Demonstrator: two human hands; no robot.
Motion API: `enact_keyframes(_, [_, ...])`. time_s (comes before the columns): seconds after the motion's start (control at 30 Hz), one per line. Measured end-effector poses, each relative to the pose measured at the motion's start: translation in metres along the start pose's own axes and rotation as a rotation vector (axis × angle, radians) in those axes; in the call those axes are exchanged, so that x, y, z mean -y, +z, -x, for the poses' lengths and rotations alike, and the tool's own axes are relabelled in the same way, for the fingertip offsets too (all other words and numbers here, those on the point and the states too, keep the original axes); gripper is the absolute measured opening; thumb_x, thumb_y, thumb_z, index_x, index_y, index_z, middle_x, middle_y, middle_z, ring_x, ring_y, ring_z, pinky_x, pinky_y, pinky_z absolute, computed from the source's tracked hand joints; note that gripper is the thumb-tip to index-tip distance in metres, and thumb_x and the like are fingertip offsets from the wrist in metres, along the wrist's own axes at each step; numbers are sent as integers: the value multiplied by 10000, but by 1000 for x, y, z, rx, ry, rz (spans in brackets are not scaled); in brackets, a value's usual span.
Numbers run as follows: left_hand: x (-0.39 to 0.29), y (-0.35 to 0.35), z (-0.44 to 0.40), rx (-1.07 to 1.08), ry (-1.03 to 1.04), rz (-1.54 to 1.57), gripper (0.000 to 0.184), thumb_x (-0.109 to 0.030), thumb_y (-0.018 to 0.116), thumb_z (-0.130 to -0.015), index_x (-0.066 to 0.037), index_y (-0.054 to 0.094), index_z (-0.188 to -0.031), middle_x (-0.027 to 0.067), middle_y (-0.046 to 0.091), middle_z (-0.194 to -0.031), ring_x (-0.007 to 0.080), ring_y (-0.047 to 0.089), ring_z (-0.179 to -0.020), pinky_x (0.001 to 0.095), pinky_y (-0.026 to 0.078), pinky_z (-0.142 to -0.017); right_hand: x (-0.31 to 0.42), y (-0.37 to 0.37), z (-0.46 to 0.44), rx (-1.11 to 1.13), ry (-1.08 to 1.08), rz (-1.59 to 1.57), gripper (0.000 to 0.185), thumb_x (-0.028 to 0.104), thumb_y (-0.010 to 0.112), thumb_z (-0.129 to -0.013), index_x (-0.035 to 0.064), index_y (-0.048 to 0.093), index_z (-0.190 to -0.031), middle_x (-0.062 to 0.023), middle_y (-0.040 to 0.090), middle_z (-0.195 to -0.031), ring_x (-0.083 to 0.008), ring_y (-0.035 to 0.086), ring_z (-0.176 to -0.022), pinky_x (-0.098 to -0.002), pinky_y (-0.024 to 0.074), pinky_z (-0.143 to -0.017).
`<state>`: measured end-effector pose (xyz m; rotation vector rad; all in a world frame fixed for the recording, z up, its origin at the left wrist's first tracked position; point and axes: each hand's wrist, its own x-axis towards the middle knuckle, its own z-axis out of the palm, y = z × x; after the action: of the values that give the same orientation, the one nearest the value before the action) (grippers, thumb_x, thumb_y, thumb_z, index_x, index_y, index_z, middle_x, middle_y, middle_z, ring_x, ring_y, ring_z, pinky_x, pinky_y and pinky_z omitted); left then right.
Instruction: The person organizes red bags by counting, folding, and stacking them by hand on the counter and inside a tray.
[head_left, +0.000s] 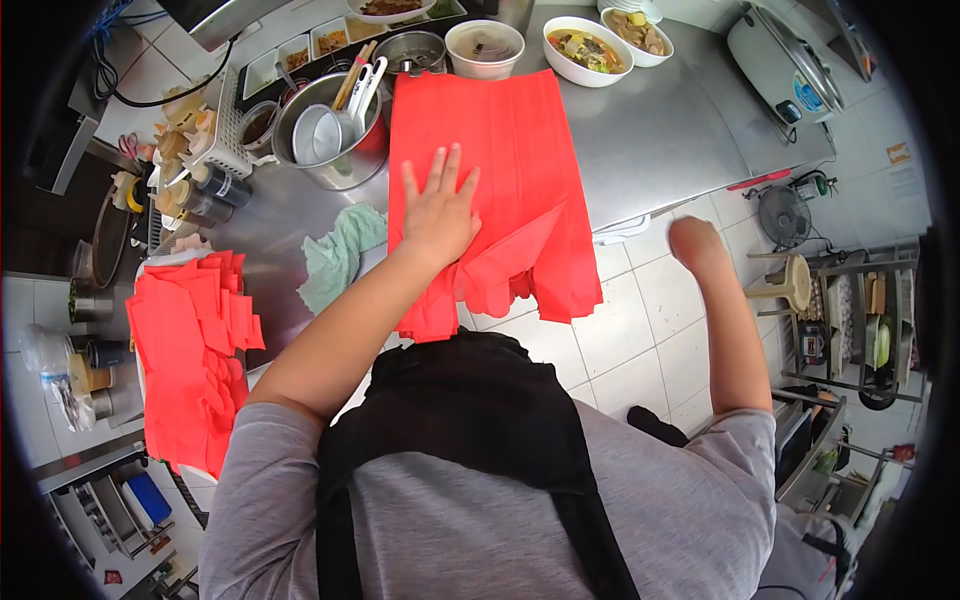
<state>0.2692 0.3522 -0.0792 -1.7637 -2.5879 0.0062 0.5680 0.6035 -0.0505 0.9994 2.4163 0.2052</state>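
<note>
A stack of flat red bags (480,150), which look like non-woven fabric, lies on the steel counter and hangs over its front edge. The loose front layers are folded and slightly lifted. My left hand (440,215) rests flat on the top bag, fingers spread. Away from the counter, over the tiled floor, my right hand (697,245) is curled into a fist with nothing visible in it. Beside the stack lies a crumpled green cloth (340,255). A second pile of red bags (190,350) sits to the left.
Behind the bags stand a steel pot (345,165) with ladles, a white tub (485,65) and a bowl of food (588,52). Sauce bottles (190,200) crowd the left. A rice cooker (780,70) stands back right, with a fan (785,215) and stool (795,283) below.
</note>
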Motion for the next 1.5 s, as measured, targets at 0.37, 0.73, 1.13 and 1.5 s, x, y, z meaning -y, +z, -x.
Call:
enact_keyframes(0.37, [-141,-60,35,454,269,1482,631,-397,466,-974,-28,308,-1461,243,181,-1537,415,279,-1385,487,231,-1133,106,37,73,28,42,-2126,540,405,421,-1013,86,356,-1444,-136,522,-1304,-238,556,-1117,-396,515,-863])
enact_keyframes(0.73, [59,-4,73,165,-950,1719,347,-224,507,-981,-40,525,-1274,91,607,-1211,205,532,-1177,385,412,-1007,143,-27,93,-472,34,-1334,388,336,672,-885,-26,633,-1019,-128,645,-864,-176,576,-654,-326,472,-585])
enact_keyframes(1.13, [6,-16,112,-74,-562,1451,506,-123,460,-973,-54,315,-1452,181,293,-1428,261,356,-1313,352,320,-1094,163,-76,58,-150,211,-715,704,659,577,-815,-9,562,-590,-163,608,-621,-328,577,-533,-413,477,-513])
enact_keyframes(1.5, [15,3,114,16,-596,1577,429,-101,436,-994,-29,332,-1404,123,427,-1372,200,452,-1240,329,370,-1041,145,-64,51,-65,-39,-1208,383,337,590,-925,-38,654,-880,-160,640,-830,-251,618,-724,-334,503,-686])
